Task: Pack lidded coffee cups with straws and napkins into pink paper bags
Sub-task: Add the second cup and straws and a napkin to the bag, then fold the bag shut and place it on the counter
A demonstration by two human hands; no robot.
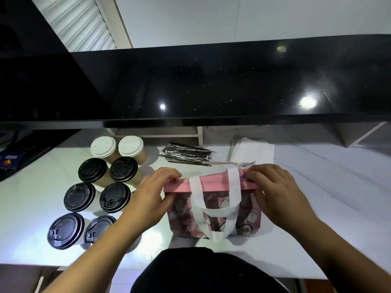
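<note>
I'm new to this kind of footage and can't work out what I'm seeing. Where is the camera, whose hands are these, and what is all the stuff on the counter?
There is no machine here. The one picture comes from a wide-angle camera worn on a person's head, looking down at their own two hands.

The left hand and the right hand each grip an end of the folded top edge of a pink paper bag, which stands on the white counter. The bag's white handles hang down its near side. What is inside it cannot be seen.

To the left stand eight lidded coffee cups, two with white lids at the back and six with black lids. Behind the bag lie a pile of wrapped straws and a stack of white napkins. A black glossy shelf runs above the counter.
</note>
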